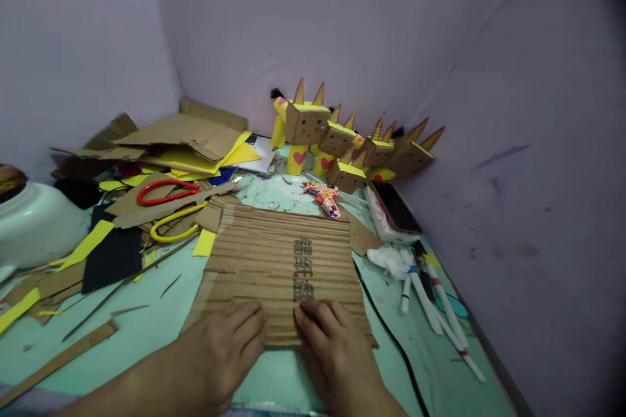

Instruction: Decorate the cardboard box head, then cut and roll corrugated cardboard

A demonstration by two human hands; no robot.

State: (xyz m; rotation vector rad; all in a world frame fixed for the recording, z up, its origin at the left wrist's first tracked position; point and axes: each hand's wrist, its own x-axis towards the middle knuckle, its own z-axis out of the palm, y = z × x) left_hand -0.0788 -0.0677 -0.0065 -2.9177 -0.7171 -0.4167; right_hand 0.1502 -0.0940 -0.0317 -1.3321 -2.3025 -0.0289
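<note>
A flat sheet of corrugated cardboard (264, 241) with dark printed characters lies before me on the pale green table. My left hand (229, 339) has its fingers curled over the near edge, left of the middle. Close beside it, my right hand (332, 345) grips the same edge with thumb and fingers bent together. Both thumbs are partly hidden, and the palms face down. Just beyond the sheet's far left corner lie scissors (178, 207) with one red and one yellow handle, resting on cardboard scraps.
Several horned cardboard figures (307, 124) stand against the wall. A phone (396, 207) rests on a white box at right, near markers (447, 306) and a black cable (388, 335). Stacked cardboard (186, 133), yellow paper (188, 159) and a white pot (42, 225) occupy the left.
</note>
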